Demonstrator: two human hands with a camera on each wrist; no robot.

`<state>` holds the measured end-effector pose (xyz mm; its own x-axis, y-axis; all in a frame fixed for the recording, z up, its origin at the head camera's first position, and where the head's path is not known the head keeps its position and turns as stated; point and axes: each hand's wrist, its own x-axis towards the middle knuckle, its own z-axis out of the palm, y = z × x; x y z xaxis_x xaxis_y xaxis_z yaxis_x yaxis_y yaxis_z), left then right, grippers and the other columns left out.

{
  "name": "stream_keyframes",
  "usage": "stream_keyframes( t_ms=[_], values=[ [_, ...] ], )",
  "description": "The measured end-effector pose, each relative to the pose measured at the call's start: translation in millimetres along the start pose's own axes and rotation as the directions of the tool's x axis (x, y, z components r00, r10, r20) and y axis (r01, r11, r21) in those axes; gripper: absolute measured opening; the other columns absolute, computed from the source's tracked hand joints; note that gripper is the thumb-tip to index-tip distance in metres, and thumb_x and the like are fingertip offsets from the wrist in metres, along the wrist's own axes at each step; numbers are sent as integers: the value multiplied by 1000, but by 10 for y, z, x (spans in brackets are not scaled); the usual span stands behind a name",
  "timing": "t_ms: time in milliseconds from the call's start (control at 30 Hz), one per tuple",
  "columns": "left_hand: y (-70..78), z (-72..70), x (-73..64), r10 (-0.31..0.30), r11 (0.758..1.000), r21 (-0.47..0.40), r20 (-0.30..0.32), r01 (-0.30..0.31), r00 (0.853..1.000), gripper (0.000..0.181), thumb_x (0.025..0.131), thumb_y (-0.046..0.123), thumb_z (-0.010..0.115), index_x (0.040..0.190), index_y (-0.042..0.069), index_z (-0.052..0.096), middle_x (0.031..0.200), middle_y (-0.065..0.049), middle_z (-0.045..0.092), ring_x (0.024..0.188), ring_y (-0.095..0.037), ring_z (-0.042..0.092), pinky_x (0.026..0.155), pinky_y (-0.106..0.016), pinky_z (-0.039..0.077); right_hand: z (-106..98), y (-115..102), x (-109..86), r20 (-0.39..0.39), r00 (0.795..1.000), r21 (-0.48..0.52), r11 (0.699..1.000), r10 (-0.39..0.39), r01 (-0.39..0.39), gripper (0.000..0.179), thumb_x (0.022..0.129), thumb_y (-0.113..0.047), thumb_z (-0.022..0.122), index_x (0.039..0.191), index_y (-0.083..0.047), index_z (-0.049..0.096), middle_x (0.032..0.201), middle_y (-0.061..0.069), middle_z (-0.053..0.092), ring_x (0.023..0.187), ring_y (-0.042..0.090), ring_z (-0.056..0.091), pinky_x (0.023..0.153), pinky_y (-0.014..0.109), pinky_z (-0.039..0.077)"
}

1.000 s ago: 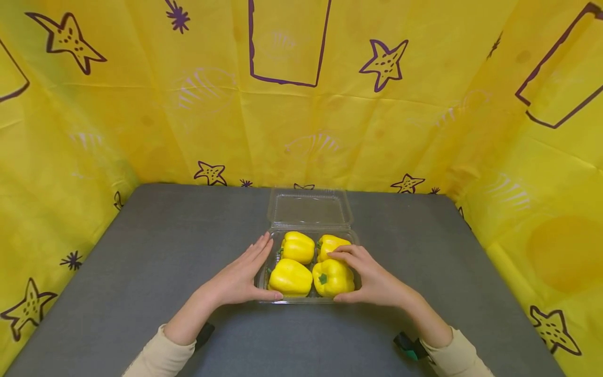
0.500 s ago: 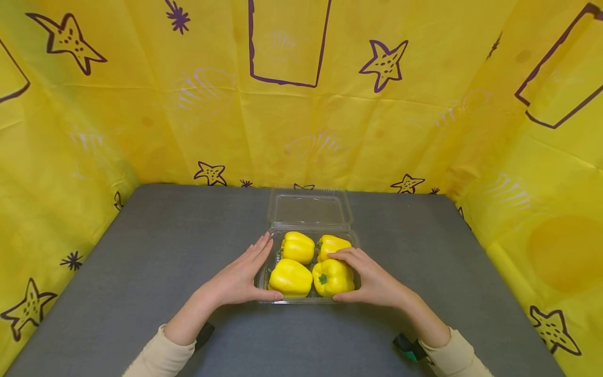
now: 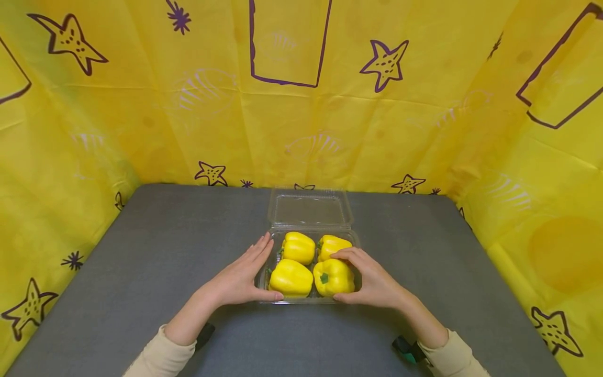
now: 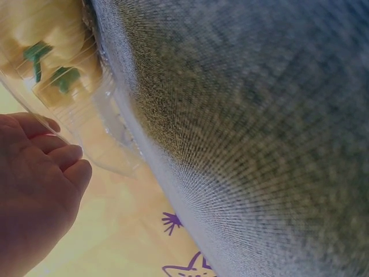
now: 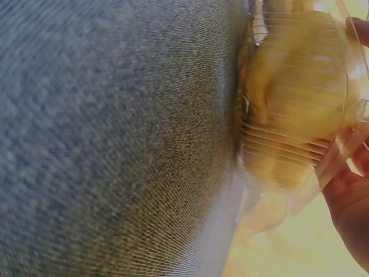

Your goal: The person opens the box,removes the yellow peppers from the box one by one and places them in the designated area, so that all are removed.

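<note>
A clear plastic clamshell container (image 3: 355,238) lies on the table with its lid (image 3: 308,207) folded back. Inside sit several yellow bell peppers, among them a front-left one (image 3: 290,278), a back-left one (image 3: 299,247) and a back-right one (image 3: 332,246). My left hand (image 3: 242,277) holds the container's left side, fingers along the rim and thumb at the front corner. My right hand (image 3: 372,277) curls round the front-right bell pepper (image 3: 333,277), thumb at its near side and fingers over its far top. Through the clear wall, the right wrist view shows a pepper (image 5: 300,81).
The container rests on a grey cloth-covered table (image 3: 188,235). A yellow curtain (image 3: 301,115) with starfish drawings closes off the back and both sides. The open lid reaches nearly to the table's back edge. Dark straps (image 3: 405,348) show at the wrists.
The right hand's fingers have shifted very slightly over the front-right bell pepper. The left hand, container and peppers keep their places.
</note>
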<state>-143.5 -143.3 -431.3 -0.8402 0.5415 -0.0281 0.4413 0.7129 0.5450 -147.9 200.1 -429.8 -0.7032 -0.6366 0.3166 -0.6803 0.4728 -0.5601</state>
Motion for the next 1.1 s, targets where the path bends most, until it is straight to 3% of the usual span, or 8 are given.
stream_keyframes(
  t_ms=[300,533,733,967,1100],
  values=[
    [1,0,4,-13,1000,4,4,13,1000,126,69,79,65,157,7,10,163,-4,-1,149,-22,4,118,-44,14,-22,-14,15,-78,997,151,989,17,-5,76,67,-21,91,133,-13,53,127,1,54,111,15,54,91,30,50],
    [7,3,-1,-6,1000,1,0,6,1000,126,69,79,64,157,7,10,163,-5,-1,149,-22,5,118,-44,15,-136,-269,61,-107,994,191,981,39,-18,73,65,-5,88,128,3,53,124,13,54,112,21,55,91,36,52],
    [2,-1,-2,0,1000,3,-7,0,1000,126,69,79,64,157,6,10,164,-6,-1,149,-24,6,118,-45,15,-199,-393,80,-112,990,256,965,82,-51,69,67,0,84,128,6,52,125,17,52,114,20,53,92,34,52],
    [-6,3,0,-7,1000,2,-1,7,1000,126,69,80,64,157,7,9,164,-5,-2,149,-22,5,118,-44,15,-205,-389,81,-189,973,341,938,129,-59,68,69,5,80,130,8,50,126,16,50,114,16,52,91,48,51],
    [-9,6,6,-12,1000,-3,5,12,1000,127,69,80,64,157,8,9,163,-3,-2,148,-21,4,118,-43,14,-134,-187,52,-229,959,378,923,165,-68,70,71,3,80,134,-2,49,130,10,49,116,17,53,92,41,52]
  ],
)
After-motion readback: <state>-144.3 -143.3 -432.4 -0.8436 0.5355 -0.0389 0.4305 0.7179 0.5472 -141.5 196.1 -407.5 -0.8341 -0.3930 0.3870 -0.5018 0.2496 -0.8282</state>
